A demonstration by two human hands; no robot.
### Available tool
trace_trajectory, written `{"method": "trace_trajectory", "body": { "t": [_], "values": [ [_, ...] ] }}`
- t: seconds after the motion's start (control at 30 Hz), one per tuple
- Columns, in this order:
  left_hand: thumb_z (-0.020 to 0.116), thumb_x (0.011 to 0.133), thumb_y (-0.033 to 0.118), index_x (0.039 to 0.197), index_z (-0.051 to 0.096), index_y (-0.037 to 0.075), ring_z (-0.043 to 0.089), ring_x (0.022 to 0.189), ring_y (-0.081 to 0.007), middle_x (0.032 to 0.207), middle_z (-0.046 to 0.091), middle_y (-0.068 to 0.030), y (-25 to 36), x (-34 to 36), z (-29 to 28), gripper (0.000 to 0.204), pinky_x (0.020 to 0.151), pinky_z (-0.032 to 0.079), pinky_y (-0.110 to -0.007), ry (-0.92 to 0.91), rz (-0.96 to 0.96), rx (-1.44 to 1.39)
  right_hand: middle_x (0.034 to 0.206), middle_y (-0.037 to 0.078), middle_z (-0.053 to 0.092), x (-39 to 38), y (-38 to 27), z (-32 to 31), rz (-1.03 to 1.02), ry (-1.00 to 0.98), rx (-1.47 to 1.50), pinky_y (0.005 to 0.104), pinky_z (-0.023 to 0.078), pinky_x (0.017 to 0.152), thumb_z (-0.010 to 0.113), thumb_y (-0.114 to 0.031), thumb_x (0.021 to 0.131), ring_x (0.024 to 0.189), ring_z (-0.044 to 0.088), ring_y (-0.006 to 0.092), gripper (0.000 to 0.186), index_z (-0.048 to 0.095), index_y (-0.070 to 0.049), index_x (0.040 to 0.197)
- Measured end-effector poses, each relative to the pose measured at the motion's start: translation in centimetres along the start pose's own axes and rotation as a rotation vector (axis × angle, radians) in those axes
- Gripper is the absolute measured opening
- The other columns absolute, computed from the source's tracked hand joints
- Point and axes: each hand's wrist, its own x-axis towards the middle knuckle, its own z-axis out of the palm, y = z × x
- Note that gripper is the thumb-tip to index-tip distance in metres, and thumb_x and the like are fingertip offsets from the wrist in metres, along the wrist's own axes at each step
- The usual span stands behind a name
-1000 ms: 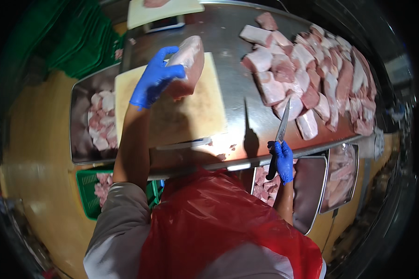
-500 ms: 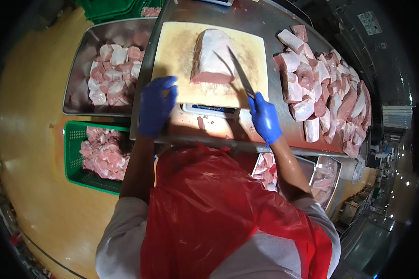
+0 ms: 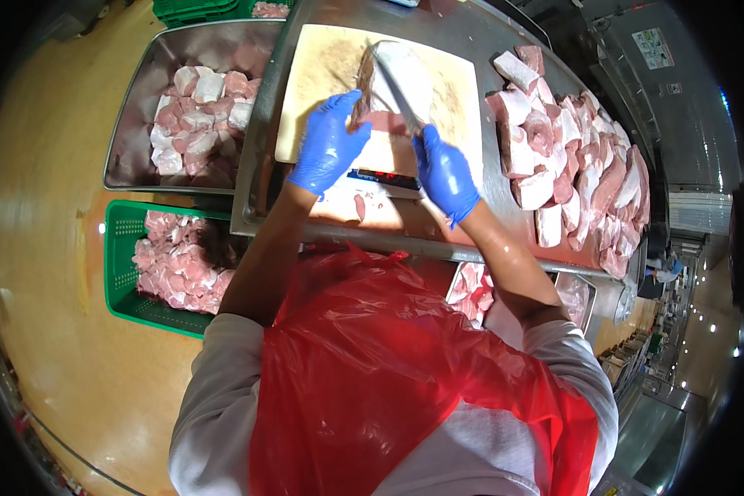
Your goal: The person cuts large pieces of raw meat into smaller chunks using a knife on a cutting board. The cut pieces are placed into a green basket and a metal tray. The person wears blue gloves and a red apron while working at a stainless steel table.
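A large slab of raw pork [image 3: 405, 83] lies on a pale cutting board [image 3: 322, 74] on the steel table. My left hand [image 3: 329, 145], in a blue glove, presses on the slab's near left edge. My right hand [image 3: 445, 172], also blue-gloved, is shut on a knife [image 3: 397, 87] whose blade lies across the top of the slab. A small scrap of meat [image 3: 360, 207] lies on the table just before the board.
Several cut pork pieces are piled at the right of the steel table [image 3: 554, 149]. A metal tray [image 3: 140, 107] of meat chunks sits at the left, a green crate [image 3: 128, 273] of meat below it. More trays of meat [image 3: 471, 285] sit under the table's near edge.
My left hand has moved from the table's edge up onto the slab. The right hand has brought the knife blade across the meat. The view has shifted slightly.
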Motion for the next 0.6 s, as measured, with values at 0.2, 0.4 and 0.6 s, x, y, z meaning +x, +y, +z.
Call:
{"method": "trace_trajectory", "body": {
  "t": [0.2, 0.4, 0.6],
  "values": [
    [0.073, 0.077, 0.006, 0.086, 0.071, 0.000, 0.068, 0.067, -0.0235, 0.078, 0.070, -0.0152, 0.1, 0.1, 1.1, 0.011, 0.065, 0.055, -0.034, 0.025, -0.119, 0.026, 0.076, 0.026, 0.066, 2.9, -2.2, 0.4, 0.040, -0.063, 0.068, 0.0552, 0.051, 0.061, 0.051, -0.017, 0.100, 0.070, 0.065, 0.0471, 0.016, 0.048, -0.002, 0.105],
    [0.074, 0.076, 0.006, 0.077, 0.067, 0.000, 0.064, 0.060, -0.0213, 0.069, 0.066, -0.0136, -0.1, -0.2, 1.1, 0.009, 0.060, 0.052, -0.033, 0.005, -0.178, 0.026, 0.090, 0.025, 0.069, 4.6, -3.5, 0.5, 0.018, -0.203, 0.083, 0.0514, 0.054, 0.067, 0.049, -0.015, 0.097, 0.080, 0.069, 0.0438, 0.021, 0.050, -0.001, 0.114],
    [0.072, 0.077, 0.002, 0.075, 0.063, 0.003, 0.062, 0.059, -0.0266, 0.067, 0.062, -0.0134, -0.9, -1.2, -0.6, 0.009, 0.058, 0.050, -0.037, 0.214, -0.151, 0.014, 0.085, 0.025, 0.067, -5.1, 6.8, -6.5, -0.021, -0.648, -0.324, 0.0530, 0.054, 0.061, 0.041, -0.021, 0.105, 0.072, 0.067, 0.0441, 0.028, 0.052, -0.005, 0.126]
  ]
}}
